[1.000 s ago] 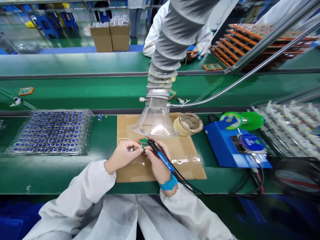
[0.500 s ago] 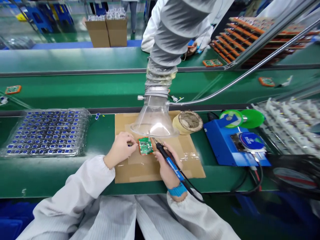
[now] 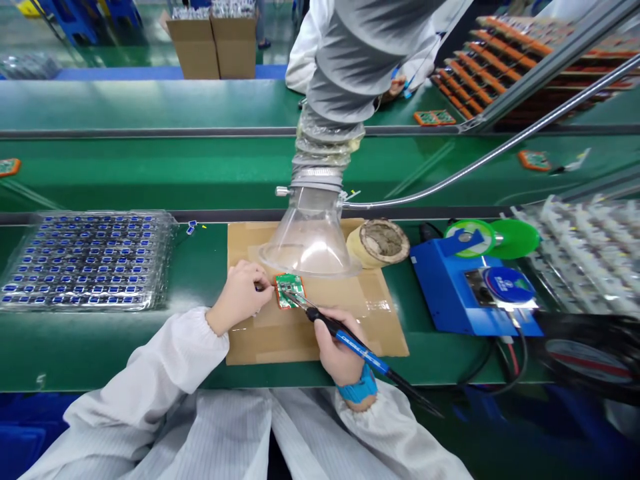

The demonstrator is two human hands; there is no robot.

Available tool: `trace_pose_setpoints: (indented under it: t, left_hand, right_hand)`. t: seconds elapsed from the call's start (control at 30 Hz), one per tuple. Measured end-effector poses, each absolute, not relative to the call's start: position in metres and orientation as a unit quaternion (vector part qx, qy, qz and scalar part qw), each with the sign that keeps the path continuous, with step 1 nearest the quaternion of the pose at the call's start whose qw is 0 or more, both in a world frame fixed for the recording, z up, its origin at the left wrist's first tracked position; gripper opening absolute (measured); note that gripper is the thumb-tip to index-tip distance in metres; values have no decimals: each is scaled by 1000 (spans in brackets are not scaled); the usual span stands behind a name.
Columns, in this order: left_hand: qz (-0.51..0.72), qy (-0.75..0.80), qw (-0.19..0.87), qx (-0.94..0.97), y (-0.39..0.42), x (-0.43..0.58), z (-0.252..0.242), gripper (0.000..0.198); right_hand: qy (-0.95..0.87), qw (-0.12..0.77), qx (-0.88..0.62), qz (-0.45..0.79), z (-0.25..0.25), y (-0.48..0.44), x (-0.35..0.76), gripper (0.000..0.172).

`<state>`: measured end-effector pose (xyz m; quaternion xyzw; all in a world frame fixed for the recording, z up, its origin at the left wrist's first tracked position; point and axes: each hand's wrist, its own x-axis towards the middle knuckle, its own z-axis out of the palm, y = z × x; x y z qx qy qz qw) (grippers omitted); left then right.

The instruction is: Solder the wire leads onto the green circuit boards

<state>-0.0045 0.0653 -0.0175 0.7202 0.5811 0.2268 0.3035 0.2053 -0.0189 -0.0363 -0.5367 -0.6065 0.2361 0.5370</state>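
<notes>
A green circuit board with an orange rim [image 3: 291,285] lies on a flat sheet of cardboard [image 3: 280,340]. My right hand [image 3: 343,347] is closed around a blue and black soldering iron [image 3: 357,347], whose metal tip reaches over the middle of the board. At the board's left edge, my left hand [image 3: 245,295] is pinched shut on a small dark piece, mostly hidden by the fingers. Directly above the board hangs a clear fume extraction hood [image 3: 310,240] on a grey hose.
Left stands a clear tray of small blue-topped parts [image 3: 90,260]. A round, dirty-topped pot [image 3: 383,241] sits behind the board. Right are a blue soldering station [image 3: 445,287], a green reel [image 3: 470,238] and white parts [image 3: 590,253]. Opposite, a co-worker's sleeve [image 3: 303,57] shows.
My right hand has turned the soldering iron flatter and brought its tip leftward over the board. My left hand stays at the board's left edge. The view has shifted slightly.
</notes>
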Motion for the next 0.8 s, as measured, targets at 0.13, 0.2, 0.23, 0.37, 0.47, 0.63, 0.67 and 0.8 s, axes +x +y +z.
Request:
trace_pose_setpoints:
  t: [0.13, 0.2, 0.23, 0.37, 0.47, 0.63, 0.67, 0.8]
  left_hand:
    - [228, 581, 303, 720, 66, -3, -17, 19]
    - [224, 583, 302, 720, 66, -3, -16, 19]
    - [221, 585, 302, 720, 66, -2, -16, 19]
    - [215, 588, 304, 718, 67, -2, -14, 19]
    - [215, 587, 301, 720, 66, -2, -14, 19]
    - [219, 584, 299, 722, 66, -2, -15, 19]
    - [219, 584, 300, 722, 66, -2, -15, 20]
    - [219, 584, 297, 723, 66, -2, -15, 21]
  right_hand:
    - [-621, 513, -549, 224, -29, -16, 200, 9]
    - [-621, 508, -554, 223, -28, -15, 199, 9]
    - [-621, 506, -557, 221, -29, -15, 199, 9]
    - [-621, 497, -569, 209, -31, -15, 199, 7]
    - [-621, 497, -570, 208, -33, -16, 201, 6]
    - [-613, 509, -568, 208, -33, -16, 201, 7]
    - [-612, 506, -571, 208, -32, -16, 200, 7]
    - [-612, 492, -585, 201, -31, -15, 199, 7]
